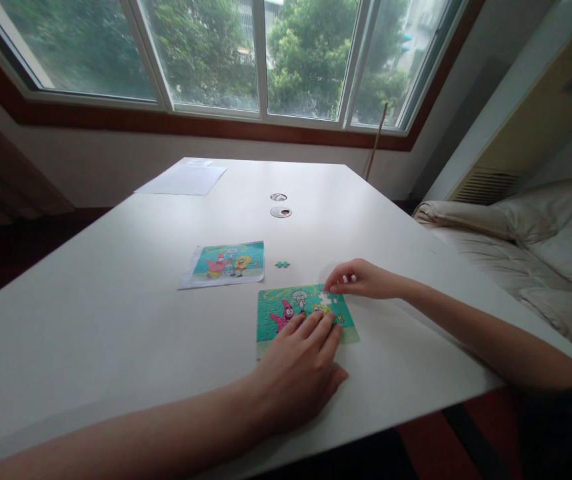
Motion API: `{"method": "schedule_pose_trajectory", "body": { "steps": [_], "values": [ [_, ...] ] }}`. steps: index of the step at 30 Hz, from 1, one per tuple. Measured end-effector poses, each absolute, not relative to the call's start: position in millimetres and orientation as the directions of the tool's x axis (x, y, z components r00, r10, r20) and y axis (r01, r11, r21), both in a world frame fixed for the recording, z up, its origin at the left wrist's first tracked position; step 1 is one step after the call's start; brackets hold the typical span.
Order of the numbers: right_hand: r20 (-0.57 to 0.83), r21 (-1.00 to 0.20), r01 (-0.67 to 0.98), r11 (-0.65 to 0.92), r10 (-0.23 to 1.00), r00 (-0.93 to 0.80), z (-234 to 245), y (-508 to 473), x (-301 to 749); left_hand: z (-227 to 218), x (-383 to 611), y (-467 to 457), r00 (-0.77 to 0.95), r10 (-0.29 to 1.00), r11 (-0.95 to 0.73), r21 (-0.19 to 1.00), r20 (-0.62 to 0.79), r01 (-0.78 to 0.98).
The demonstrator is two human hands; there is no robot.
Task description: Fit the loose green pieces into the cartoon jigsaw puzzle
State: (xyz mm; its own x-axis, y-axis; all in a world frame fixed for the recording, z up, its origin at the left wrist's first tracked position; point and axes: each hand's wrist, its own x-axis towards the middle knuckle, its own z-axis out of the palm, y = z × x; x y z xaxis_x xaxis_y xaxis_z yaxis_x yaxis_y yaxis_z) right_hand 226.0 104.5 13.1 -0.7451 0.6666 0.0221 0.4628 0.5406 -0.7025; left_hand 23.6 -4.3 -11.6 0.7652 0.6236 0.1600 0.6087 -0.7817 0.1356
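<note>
A mostly assembled jigsaw puzzle [271, 320] with cartoon figures on a green ground lies near the table's front edge. White gaps show in its upper right part. My left hand [299, 363] rests flat over its lower middle, fingers stretched out and covering part of the picture. At the puzzle's top right edge, beside the gaps, my right hand [359, 277] has thumb and forefinger pinched together. Whatever is between those fingertips is too small and hidden to make out. Just beyond the puzzle lie loose green puzzle pieces [282, 265].
Left of the loose pieces lies a printed sheet [229, 262] with the same cartoon picture. Two small round objects [281, 212] sit farther back on the white table [116, 287]. Papers [182, 180] lie at its far left corner. A pale sofa [516, 247] stands at the right.
</note>
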Motion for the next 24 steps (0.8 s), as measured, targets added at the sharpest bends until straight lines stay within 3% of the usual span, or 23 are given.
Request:
{"method": "schedule_pose_trajectory", "body": {
  "steps": [11,18,24],
  "values": [
    [0.031,-0.694,0.499,0.518,0.714,-0.699,8.6,99.6,228.1,-14.0,22.8,-5.0,0.763,0.623,-0.782,0.126,0.173,0.610],
    [-0.030,-0.844,0.441,0.306,0.793,-0.608,0.9,94.9,232.3,-11.3,23.2,-5.3,0.762,0.626,-0.780,0.132,0.165,0.611],
    [-0.037,-0.842,0.466,0.274,0.831,-0.556,-2.8,91.9,229.1,-12.4,23.2,-5.3,0.760,0.630,-0.777,0.132,0.158,0.616]
  ]
}}
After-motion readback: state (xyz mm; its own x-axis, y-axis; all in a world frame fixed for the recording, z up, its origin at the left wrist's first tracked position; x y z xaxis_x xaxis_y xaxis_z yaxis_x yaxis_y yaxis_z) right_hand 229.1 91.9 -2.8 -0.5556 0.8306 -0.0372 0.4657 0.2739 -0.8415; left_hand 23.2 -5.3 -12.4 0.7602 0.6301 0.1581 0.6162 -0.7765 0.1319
